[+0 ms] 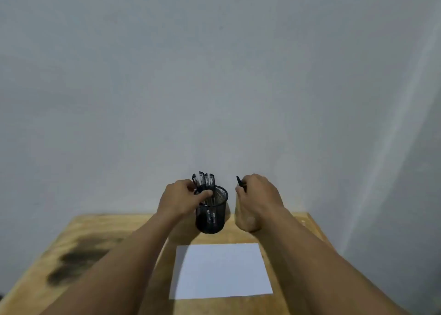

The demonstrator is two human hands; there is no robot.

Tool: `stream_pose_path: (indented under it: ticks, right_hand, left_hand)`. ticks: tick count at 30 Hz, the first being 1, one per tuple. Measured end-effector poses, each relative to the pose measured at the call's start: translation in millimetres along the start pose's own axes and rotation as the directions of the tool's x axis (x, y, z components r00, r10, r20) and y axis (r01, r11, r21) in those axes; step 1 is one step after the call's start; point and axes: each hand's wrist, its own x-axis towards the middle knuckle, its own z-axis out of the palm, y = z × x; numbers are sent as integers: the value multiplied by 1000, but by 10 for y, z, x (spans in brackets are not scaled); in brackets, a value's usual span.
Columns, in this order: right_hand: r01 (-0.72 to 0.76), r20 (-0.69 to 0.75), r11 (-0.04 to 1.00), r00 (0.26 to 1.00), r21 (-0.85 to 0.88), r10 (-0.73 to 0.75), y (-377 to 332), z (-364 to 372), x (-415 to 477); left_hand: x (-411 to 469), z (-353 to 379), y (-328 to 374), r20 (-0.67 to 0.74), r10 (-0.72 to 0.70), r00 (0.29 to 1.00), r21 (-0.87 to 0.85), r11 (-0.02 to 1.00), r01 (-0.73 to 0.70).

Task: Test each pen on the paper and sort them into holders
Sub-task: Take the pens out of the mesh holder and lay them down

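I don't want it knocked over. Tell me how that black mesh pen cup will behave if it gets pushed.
The mesh cup is see-through wire, so probably light. It stands tall, with pens sticking above its rim, so it may tip rather than slide. The left hand at its rim could steady it.

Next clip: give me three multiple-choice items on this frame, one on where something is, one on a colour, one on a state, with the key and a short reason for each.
1. Where is the paper relative to the mesh holder?
A. Nearer the person
B. Behind it
C. Under it

2. What colour is the mesh holder?
A. White
B. Black
C. Red

3. What is the right hand doing?
A. Lying flat on the paper
B. Closed around a dark pen
C. Gripping the holder's rim

Key: 1 A, the sheet lies on the table between holder and camera. 2 B, its mesh is black. 3 B, the pen's end sticks up out of the closed fingers.
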Motion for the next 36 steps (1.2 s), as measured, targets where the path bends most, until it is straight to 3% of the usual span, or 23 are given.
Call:
stream_pose_path:
  ticks: [7, 14, 23, 36]
  right_hand:
    - [-5, -42, 998, 999, 62, 7, 39, 114, 63]
    - [-5, -76, 996, 997, 88, 11, 55, 150, 62]
    - [10, -89, 991, 996, 136, 2, 71, 159, 61]
    - [-2, -99, 978, 995, 209, 23, 106, 191, 67]
  left_hand:
    - [68, 142, 107, 1, -123, 992, -311, 943, 117]
    - [125, 176, 178, 17, -251, 968, -328, 913, 242]
    - [118, 201, 285, -69, -266, 962, -159, 955, 252]
    - [80, 263, 446, -83, -130, 988, 98, 986, 138]
